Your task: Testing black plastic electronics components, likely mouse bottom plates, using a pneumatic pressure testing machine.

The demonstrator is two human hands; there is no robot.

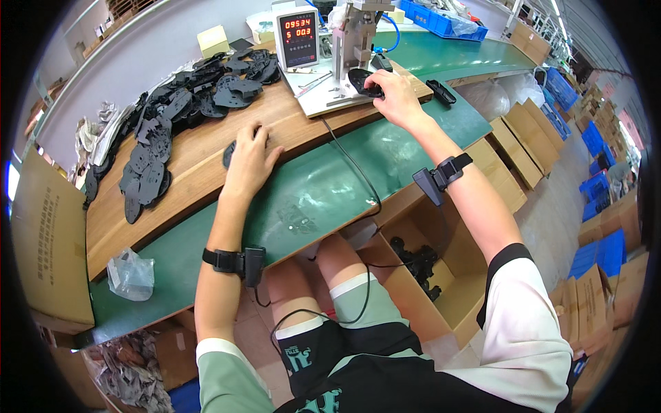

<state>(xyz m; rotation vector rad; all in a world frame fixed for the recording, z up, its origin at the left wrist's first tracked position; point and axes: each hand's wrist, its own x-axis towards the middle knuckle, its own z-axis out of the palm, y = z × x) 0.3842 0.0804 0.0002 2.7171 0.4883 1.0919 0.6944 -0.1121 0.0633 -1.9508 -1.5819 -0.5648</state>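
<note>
My right hand [398, 102] is closed at the thumb and fingertips on the edge of a black oval plastic piece [359, 80], which lies on the metal base under a small bench press [355, 43]. On the wooden board, my left hand [250, 155] bends its fingers over another flat dark plastic piece [228, 155], whose edge shows beyond the knuckles; most of it is hidden. A long heap of thin black plastic plates [165, 124] spreads over the board to the left of the press. The press base [313, 96] carries a few small metal parts.
A counter box [298, 38] with red digits stands beside the press. A black moulded piece [441, 92] lies right of it. Below the green table [303, 199], an open carton [441, 289] holds black parts. A cable [354, 175] hangs over the table edge. A clear plastic bag [131, 275] sits front left.
</note>
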